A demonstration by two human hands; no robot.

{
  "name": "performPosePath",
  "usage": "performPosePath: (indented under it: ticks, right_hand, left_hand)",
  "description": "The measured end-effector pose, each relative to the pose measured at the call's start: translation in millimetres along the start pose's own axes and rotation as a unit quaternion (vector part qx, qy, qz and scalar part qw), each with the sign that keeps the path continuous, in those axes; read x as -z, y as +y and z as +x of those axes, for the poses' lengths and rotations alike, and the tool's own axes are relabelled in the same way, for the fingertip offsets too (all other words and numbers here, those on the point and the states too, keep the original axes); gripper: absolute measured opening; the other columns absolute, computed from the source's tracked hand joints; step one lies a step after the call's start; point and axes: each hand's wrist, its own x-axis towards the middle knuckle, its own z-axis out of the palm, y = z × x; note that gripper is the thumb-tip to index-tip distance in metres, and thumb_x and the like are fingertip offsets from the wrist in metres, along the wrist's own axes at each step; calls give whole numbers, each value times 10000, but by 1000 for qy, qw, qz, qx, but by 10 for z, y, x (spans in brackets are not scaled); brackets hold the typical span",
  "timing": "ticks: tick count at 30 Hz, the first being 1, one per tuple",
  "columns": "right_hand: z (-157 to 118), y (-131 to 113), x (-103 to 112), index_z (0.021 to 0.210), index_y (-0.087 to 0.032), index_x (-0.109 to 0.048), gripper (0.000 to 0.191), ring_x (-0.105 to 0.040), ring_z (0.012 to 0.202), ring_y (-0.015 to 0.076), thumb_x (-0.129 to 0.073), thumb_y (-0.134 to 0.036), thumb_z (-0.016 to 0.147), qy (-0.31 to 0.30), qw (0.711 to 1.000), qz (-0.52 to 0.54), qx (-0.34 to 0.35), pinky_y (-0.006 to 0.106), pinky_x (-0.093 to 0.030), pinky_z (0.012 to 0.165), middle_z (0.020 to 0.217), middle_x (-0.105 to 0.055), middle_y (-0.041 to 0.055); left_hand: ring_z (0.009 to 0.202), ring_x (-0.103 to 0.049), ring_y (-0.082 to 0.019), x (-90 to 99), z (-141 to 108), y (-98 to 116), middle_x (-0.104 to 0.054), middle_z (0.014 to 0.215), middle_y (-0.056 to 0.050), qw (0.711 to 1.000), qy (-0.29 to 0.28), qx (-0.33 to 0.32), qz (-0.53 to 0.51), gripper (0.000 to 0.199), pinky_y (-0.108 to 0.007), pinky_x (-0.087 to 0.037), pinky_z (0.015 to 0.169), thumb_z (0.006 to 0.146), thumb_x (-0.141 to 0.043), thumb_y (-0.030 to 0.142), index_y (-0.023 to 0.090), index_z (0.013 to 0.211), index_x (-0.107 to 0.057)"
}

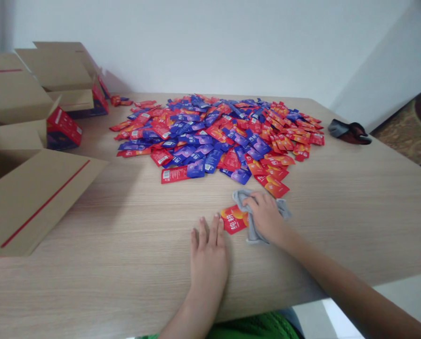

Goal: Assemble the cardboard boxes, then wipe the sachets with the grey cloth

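Observation:
A red and orange sachet [234, 220] with white characters lies flat on the table in front of me. My left hand [209, 254] rests palm down with its fingers stretched out, the fingertips at the sachet's left edge. On the sachet's right part, my right hand [265, 214] presses a crumpled grey cloth [255, 233], its fingers bent over the fabric. The cloth and hand hide that end of the sachet. Just beyond them spreads a big heap of red and purple-blue sachets [210, 136].
Several open cardboard boxes [48, 197] stand along the left side, with flaps reaching over the table [133, 273]. A dark, shiny object [350, 132], whose kind I cannot make out, lies at the right edge. A white wall [210, 47] rises behind the table.

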Motion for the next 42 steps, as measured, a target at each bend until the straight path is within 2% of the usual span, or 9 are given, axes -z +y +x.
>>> performPosePath:
  ticks: [4,7,12,17,21,26,30,38,42]
  right_hand:
    - [16,94,178,1101,-192,-625,396,-473,992,262,-440,-11,803,27,998,8,-61,374,-345,833,1146,-558,117]
    - [69,-268,290,1122,-187,-604,385,-463,1038,261,-440,-22,816,60,996,63,9,372,-338,857,1171,-551,120]
    - [85,-688,136,1209,-198,-579,308,-468,982,248,-448,-175,932,4,989,68,131,375,-324,836,1200,-573,113]
    - [-33,-252,-62,1245,-170,-573,370,-460,1013,274,-434,-134,905,20,1000,8,15,393,-327,848,1251,-551,138]
    - [-57,46,34,1226,-140,-577,431,-468,1033,278,-419,-42,837,33,998,2,-57,389,-345,873,1205,-552,139]
    - [-4,-313,227,1246,-157,-563,456,-465,1082,271,-423,-36,830,83,995,56,-28,379,-353,912,1194,-545,140]
    - [-47,-636,105,1270,-208,-569,411,-468,1023,260,-452,-116,886,28,995,58,76,389,-346,878,1282,-540,120]
    - [-111,-100,25,1180,-184,-600,389,-468,1031,280,-449,-71,841,33,998,23,-41,393,-337,857,1209,-548,128]
    - [-51,-259,183,1096,-182,-586,401,-471,1039,258,-438,-9,765,76,991,103,-46,369,-345,860,1129,-564,105]
  left_hand:
    - [1403,-372,-387,-1,9,6,-341,1561,-7,1000,-11,3,-7,610,-588,-397,1093,875,-406,89,198,1475,-415]
    - [1408,-361,-396,25,20,21,-362,1556,-32,1000,-11,3,-9,595,-601,-390,1089,888,-406,97,190,1475,-417]
    - [1413,-361,-385,70,18,36,-569,1415,-95,1000,-22,4,-17,481,-592,-358,1111,922,-425,161,157,1386,-551]
    - [1400,-376,-394,34,20,23,-358,1560,-28,1000,-12,1,-7,597,-594,-393,1087,888,-418,111,206,1477,-418]
    - [1395,-376,-403,8,30,21,-336,1564,-9,1000,-14,2,-5,605,-596,-398,1087,885,-399,84,198,1479,-410]
    - [1400,-367,-408,40,23,34,-361,1553,-28,1000,-10,0,-16,582,-606,-391,1086,895,-419,113,191,1472,-423]
    - [1410,-363,-390,76,16,21,-483,1485,-58,1000,-11,6,-28,487,-590,-367,1106,918,-437,163,193,1391,-547]
    - [1409,-372,-373,67,27,-36,-343,1559,2,999,-23,1,-31,596,-570,-400,1092,899,-402,105,233,1481,-403]
    - [1412,-370,-365,76,26,-28,-347,1558,-6,999,-21,0,-34,588,-564,-388,1102,904,-408,120,227,1482,-402]
